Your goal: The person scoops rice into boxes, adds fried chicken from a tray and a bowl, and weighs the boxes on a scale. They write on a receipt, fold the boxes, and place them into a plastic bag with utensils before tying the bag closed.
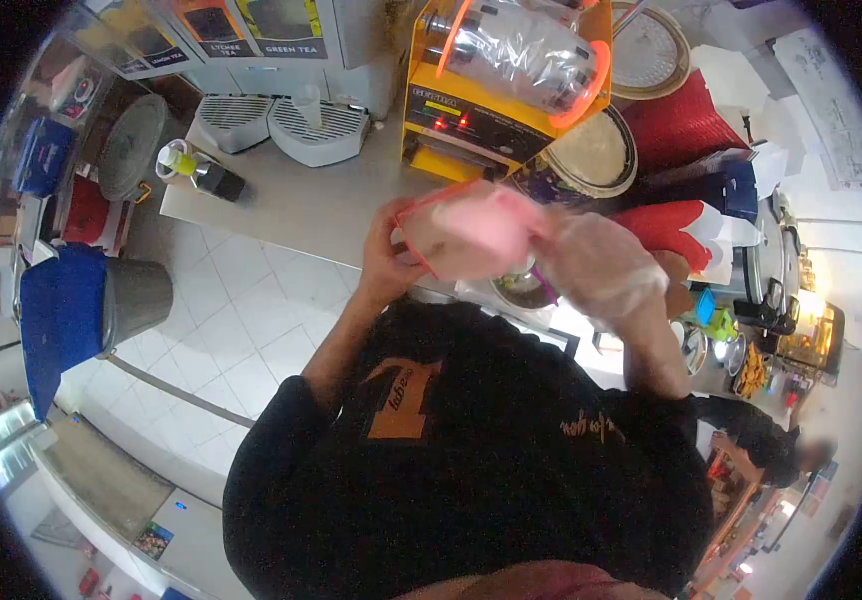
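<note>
My left hand (pixel 387 258), bare, grips the near left side of a red-edged box with a pale inside (pixel 423 232), tilted in front of my chest. Over the box's opening is a pink scoop (pixel 491 228), smeared by motion. My right hand (pixel 601 265), in a clear plastic glove, is closed around the scoop's handle end. What lies in the box cannot be made out. Just below the scoop, a metal bowl (pixel 523 288) is partly covered by my hands.
A yellow sealing machine (pixel 481 130) with lit red displays stands ahead on the steel counter (pixel 261 205). Left of it are drink dispensers with drip trays (pixel 319 135) and a dark bottle (pixel 216 180). Red cartons (pixel 676 120) and a round tub (pixel 591 150) crowd the right. Another person (pixel 751 430) is behind right.
</note>
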The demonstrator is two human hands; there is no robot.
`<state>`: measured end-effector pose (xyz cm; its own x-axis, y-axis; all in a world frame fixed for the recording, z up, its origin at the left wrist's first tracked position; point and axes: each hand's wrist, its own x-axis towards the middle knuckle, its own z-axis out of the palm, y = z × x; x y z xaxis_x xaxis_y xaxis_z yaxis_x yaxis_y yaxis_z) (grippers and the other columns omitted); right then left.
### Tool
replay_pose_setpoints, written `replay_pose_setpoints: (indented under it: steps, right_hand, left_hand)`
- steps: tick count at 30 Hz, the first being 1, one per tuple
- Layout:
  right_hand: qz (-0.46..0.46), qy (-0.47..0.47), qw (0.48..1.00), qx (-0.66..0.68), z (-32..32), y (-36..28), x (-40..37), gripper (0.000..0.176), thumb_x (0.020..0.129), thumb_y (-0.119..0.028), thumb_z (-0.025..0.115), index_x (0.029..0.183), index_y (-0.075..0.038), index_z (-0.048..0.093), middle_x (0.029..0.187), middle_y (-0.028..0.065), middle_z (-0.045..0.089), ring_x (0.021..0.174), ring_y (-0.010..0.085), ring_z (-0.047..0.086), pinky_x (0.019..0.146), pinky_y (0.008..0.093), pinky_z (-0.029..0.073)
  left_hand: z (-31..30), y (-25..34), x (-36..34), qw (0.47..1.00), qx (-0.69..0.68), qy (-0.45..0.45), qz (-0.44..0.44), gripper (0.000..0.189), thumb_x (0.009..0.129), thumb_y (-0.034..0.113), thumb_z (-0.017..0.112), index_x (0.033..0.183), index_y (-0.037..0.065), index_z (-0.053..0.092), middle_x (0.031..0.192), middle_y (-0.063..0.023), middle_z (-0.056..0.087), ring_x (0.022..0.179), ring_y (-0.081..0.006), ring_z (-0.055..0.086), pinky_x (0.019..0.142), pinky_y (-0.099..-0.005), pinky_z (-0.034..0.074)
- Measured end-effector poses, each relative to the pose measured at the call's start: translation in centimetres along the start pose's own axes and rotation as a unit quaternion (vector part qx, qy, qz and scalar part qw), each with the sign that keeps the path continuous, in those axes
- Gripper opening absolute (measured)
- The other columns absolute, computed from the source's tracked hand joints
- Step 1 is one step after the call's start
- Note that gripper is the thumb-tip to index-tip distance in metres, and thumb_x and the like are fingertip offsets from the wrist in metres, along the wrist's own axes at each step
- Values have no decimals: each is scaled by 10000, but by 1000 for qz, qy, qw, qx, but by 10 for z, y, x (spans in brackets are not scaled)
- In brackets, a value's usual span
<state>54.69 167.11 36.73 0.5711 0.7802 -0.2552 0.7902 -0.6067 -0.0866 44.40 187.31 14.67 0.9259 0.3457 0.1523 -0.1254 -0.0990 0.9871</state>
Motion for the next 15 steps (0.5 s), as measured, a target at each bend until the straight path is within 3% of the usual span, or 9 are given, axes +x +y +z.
replay_pose_setpoints:
  steps: [1, 4, 5, 7, 11, 14, 15]
  right_hand:
    - [-14, -3, 999, -37, 2, -7, 3, 289, 913, -221, 542, 1102, -7, 584, 791, 161, 676, 747, 359, 683, 668, 472, 555]
    - [55, -76, 992, -81, 22, -20, 22, 289, 935, -219, 490, 1147, -35, 558, 799, 166, 673, 763, 367, 680, 674, 465, 561]
    - [40, -16, 998, -50, 18, -19, 22, 238, 892, -198, 542, 1020, -6, 601, 807, 157, 683, 756, 352, 691, 658, 445, 569]
    - [79, 2, 994, -71, -4, -18, 26, 226, 875, -188, 561, 996, -2, 605, 816, 156, 687, 746, 352, 694, 653, 443, 572]
    - [62, -22, 994, -84, -19, -8, 27, 216, 885, -186, 557, 1001, -8, 596, 831, 176, 683, 752, 354, 692, 674, 449, 570]
    - [45, -6, 999, 14, -19, 24, 30, 262, 949, -207, 493, 1074, 2, 592, 894, 236, 664, 823, 384, 672, 712, 479, 540]
    - [39, 6, 997, 59, -19, 41, 26, 281, 962, -215, 476, 1097, 3, 590, 914, 249, 660, 845, 389, 667, 725, 480, 532]
  left_hand:
    - [2, 3, 1, 1000, 16, 6, 24, 834, 608, 138, 906, 1304, 72, 451, 1321, -96, 485, 1211, -235, 525, 864, -397, 571]
    - [12, -1, 6, 994, 59, -30, 92, 820, 628, 141, 897, 1307, 63, 443, 1303, -103, 498, 1198, -236, 534, 866, -403, 564]
    - [15, -6, 4, 998, 10, -25, 53, 818, 634, 140, 895, 1308, 62, 439, 1296, -105, 502, 1194, -237, 536, 869, -404, 561]
    - [18, -13, 6, 996, -87, -9, -25, 814, 645, 139, 892, 1311, 61, 431, 1283, -108, 510, 1185, -239, 541, 875, -405, 556]
    - [13, -10, 13, 995, 86, 22, 45, 889, 651, 109, 887, 1356, 76, 348, 1306, -120, 500, 1199, -255, 541, 907, -408, 543]
    - [4, -17, 8, 995, -53, 87, -20, 901, 646, 173, 903, 1364, -8, 389, 1353, -150, 478, 1240, -253, 491, 1020, -399, 439]
    - [-1, -20, 9, 988, -87, 124, -12, 882, 658, 113, 884, 1368, -10, 376, 1348, -145, 483, 1249, -250, 489, 1035, -395, 432]
